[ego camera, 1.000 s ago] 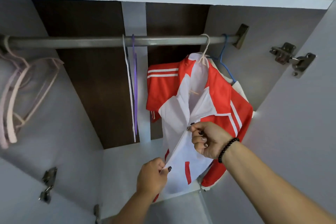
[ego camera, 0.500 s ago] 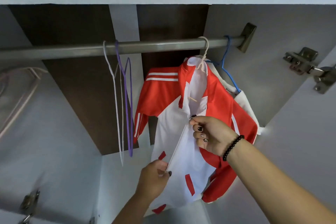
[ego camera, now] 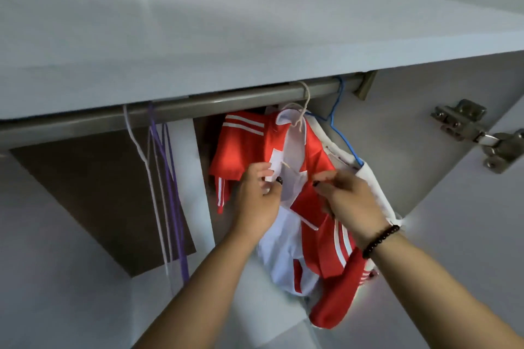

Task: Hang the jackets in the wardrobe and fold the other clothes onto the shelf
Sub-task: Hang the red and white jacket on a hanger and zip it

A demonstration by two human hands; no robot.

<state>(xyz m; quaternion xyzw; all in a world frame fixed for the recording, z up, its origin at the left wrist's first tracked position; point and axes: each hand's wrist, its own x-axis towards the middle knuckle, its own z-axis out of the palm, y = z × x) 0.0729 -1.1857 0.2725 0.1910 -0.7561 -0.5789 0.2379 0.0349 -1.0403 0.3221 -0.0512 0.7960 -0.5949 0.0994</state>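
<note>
A red and white jacket (ego camera: 309, 150) with white stripes hangs on a cream hanger (ego camera: 304, 99) from the grey wardrobe rail (ego camera: 226, 100). My left hand (ego camera: 259, 198) pinches the left white front edge of the jacket near the collar. My right hand (ego camera: 351, 198), with a dark bead bracelet at the wrist, pinches the right front edge at the same height. Behind the jacket hangs a white garment (ego camera: 377, 193) on a blue hanger (ego camera: 338, 122).
White and purple empty hangers (ego camera: 161, 178) dangle from the rail to the left. The white shelf (ego camera: 226, 22) above the rail fills the upper view. A metal door hinge (ego camera: 479, 133) sits on the right wardrobe wall.
Both hands have moved up the jacket front to near the collar, the left from the lower hem. The view has tilted, so the shelf now covers most of the rail.
</note>
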